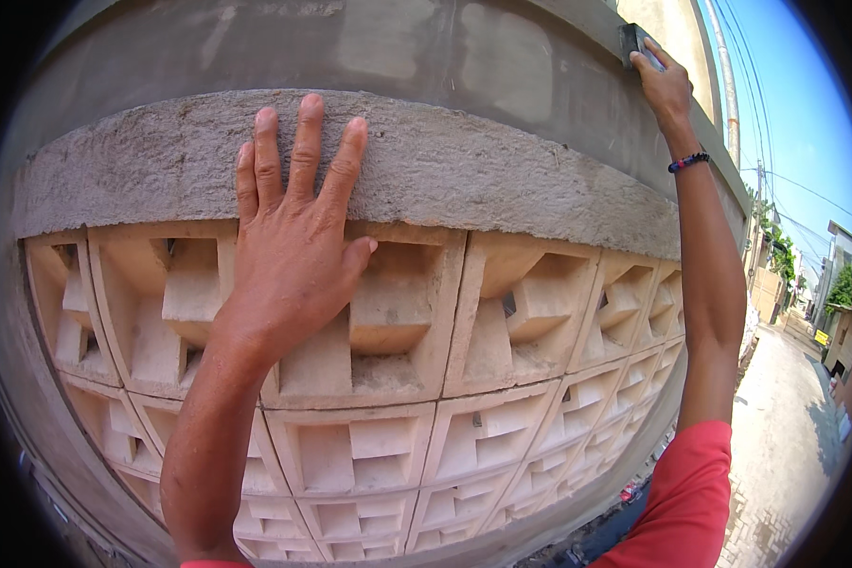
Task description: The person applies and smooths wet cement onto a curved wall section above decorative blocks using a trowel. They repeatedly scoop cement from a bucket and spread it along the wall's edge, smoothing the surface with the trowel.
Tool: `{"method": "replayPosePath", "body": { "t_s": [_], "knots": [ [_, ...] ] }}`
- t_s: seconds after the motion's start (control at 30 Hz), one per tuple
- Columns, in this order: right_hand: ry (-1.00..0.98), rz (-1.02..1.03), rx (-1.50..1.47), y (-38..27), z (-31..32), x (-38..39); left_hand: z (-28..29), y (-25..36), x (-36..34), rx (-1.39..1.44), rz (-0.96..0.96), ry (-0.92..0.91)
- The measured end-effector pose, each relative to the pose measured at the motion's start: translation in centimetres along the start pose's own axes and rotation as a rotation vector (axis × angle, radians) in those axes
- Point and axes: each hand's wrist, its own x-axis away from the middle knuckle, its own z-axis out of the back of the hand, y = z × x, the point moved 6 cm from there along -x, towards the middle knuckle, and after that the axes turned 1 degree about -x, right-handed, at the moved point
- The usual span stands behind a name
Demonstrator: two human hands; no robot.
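My left hand lies with its fingers spread against a rough grey band of mortar. Its thumb and palm reach down over the pale ventilation blocks beneath that band. Up at the top right, my right hand grips a small dark rectangular block, whose exact kind I cannot make out. That block is at the outer edge of the smooth grey plastered wall. A dark beaded bracelet circles my right wrist, and a red sleeve covers the upper arm.
Hollow vent blocks with deep angled openings fill the wall below the band. A paved lane runs away on the right, past buildings and greenery. A pole and overhead wires stand beyond the wall's right edge.
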Motion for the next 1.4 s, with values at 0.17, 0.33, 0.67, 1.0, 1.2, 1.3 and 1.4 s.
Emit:
{"method": "replayPosePath", "body": {
  "t_s": [0.17,0.33,0.67,1.0,1.2,1.3,1.4],
  "knots": [
    [0.106,0.246,-0.005,-6.5,-1.2,-3.0,0.2,0.1,0.0,-0.048,0.006,-0.008],
    [0.036,-0.149,0.168,8.8,1.1,-6.2,-0.2,0.3,-0.2,-0.009,0.010,-0.004],
    [0.246,0.483,-0.196,-13.2,-0.4,1.4,0.5,0.5,-0.2,-0.118,0.073,-0.119],
    [0.220,-0.089,-0.015,8.4,2.8,-2.6,0.4,1.2,-0.8,-0.135,0.041,-0.175],
    [0.099,-0.173,-0.143,3.6,3.3,0.3,0.0,1.6,-0.9,-0.177,0.022,-0.175],
    [0.147,0.131,-0.113,-4.4,1.1,2.2,0.7,0.7,-0.7,-0.165,0.060,-0.234],
    [0.124,0.196,-0.066,-5.2,1.5,2.1,1.5,0.8,-0.9,-0.108,0.086,-0.230]
  ]
}}
